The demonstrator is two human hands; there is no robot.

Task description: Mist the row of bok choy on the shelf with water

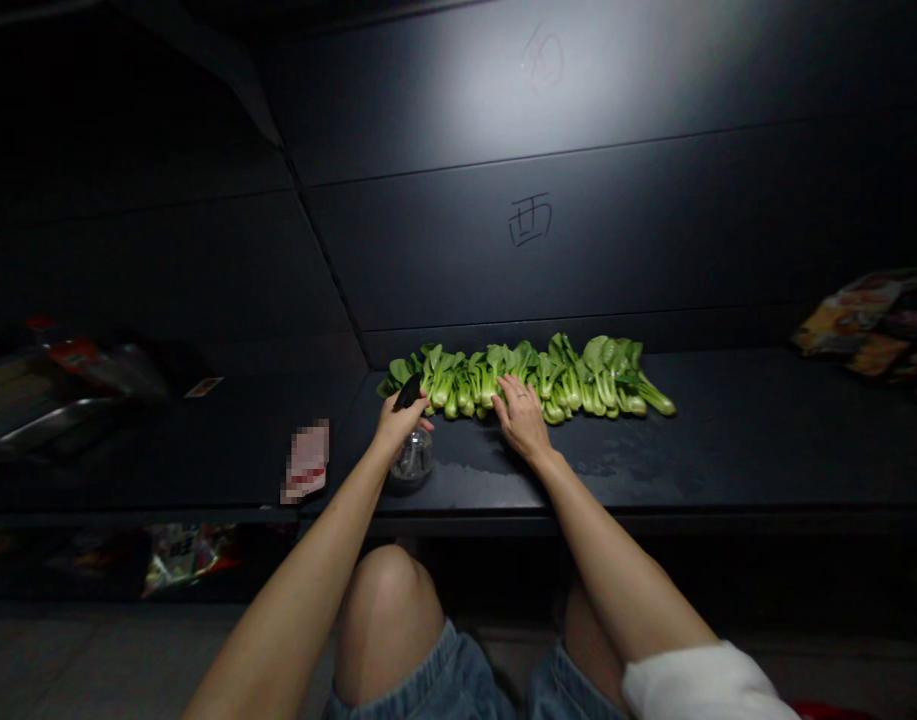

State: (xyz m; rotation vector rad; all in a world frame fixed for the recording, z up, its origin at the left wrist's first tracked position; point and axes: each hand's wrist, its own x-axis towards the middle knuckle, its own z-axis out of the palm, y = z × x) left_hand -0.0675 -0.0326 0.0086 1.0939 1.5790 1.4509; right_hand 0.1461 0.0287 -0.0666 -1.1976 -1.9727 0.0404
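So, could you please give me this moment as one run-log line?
left hand: holding spray bottle | right hand: touching greens | greens: lying in a row on shelf

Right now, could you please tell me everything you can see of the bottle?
The bottle has a clear, rounded body, seemingly plastic, and a black spray head. It looks roughly upright, gripped near the top by the left hand, on the near side of the greens, toward their left end. Whether its base touches the shelf, and what it contains, I cannot tell.
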